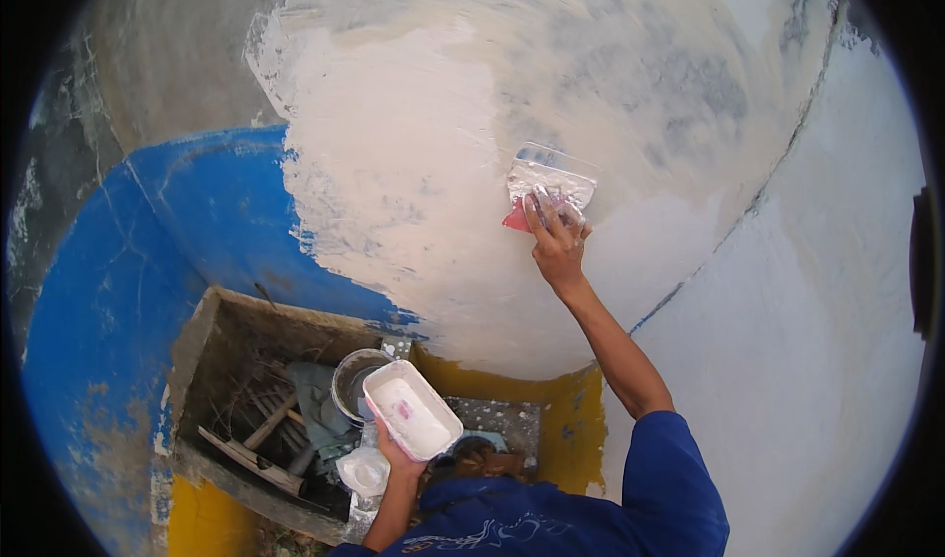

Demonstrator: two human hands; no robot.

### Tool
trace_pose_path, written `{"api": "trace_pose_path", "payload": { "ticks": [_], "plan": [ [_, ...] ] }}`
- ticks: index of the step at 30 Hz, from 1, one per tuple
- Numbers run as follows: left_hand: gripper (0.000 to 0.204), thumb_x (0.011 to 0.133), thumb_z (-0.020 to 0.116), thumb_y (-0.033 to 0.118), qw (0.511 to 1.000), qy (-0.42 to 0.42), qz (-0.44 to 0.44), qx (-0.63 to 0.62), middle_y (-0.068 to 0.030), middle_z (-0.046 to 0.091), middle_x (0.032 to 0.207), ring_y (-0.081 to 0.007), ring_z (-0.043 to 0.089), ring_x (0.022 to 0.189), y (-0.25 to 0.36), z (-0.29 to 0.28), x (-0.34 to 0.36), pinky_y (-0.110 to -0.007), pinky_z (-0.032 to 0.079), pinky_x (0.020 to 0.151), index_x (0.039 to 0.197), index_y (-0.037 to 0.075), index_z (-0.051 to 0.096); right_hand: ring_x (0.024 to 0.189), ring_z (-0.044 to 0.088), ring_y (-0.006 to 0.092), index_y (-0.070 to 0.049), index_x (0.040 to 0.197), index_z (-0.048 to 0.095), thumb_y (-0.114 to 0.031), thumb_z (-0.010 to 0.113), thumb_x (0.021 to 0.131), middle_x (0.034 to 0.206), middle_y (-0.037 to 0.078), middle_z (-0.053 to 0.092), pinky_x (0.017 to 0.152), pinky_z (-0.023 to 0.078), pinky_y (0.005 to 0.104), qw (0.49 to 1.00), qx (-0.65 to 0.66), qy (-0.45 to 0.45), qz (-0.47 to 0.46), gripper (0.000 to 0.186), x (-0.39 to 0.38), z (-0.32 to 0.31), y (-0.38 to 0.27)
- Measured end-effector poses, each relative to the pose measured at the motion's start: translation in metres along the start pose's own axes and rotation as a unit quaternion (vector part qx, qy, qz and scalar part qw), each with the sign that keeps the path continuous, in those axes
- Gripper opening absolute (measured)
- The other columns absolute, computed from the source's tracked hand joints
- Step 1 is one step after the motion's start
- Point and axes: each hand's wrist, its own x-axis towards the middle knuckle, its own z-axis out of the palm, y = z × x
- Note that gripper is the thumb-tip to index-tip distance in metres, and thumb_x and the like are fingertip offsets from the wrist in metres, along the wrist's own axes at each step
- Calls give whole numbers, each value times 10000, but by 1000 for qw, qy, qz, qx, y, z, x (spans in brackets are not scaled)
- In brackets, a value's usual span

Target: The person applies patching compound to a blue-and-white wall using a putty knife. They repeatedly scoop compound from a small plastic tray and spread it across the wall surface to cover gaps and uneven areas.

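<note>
My right hand (559, 237) is closed on a wide putty knife (553, 171) with a red grip part. The blade carries white putty and lies close against the wall (394, 114), which is partly coated in white. Low in the middle, my left hand (399, 451) grips a rectangular plastic tub (423, 424) from below and its left side. White putty smears its inside, with a small pinkish spot at the bottom. White residue covers the fingertips of my right hand.
Blue paint (226, 222) covers the wall at left, yellow (561, 409) its lower part. Below stands a concrete trough (192, 360) holding wood pieces (271, 419) and a grey cloth (315, 400). A round bucket (346, 380) and a white plastic bag (364, 470) are beside the tub. A crack (758, 198) runs down the right.
</note>
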Motion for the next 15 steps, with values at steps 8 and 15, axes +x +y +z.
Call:
{"api": "trace_pose_path", "payload": {
  "ticks": [8, 15],
  "plan": [
    [694, 995, 432, 608, 1000, 13, 12, -26, -86, 487, 1470, -344, 500, 1326, 3, -5, -1, -586, 419, 1093, 1524, 163, 363, 1137, 551, 259, -173, 1302, 665, 91, 584, 692, 1314, 15, 651, 932, 342, 410, 985, 144, -97, -2, 670, -49, -51, -26],
    [692, 999, 420, 604, 1000, 20, 16, -10, -94, 465, 1495, -351, 492, 1337, -1, -8, -4, -590, 411, 1099, 1532, 168, 352, 1143, 563, 301, -116, 1287, 678, 147, 562, 669, 1260, 65, 667, 932, 418, 418, 995, 65, 77, 21, 682, 91, -107, 51]
  ]
}}
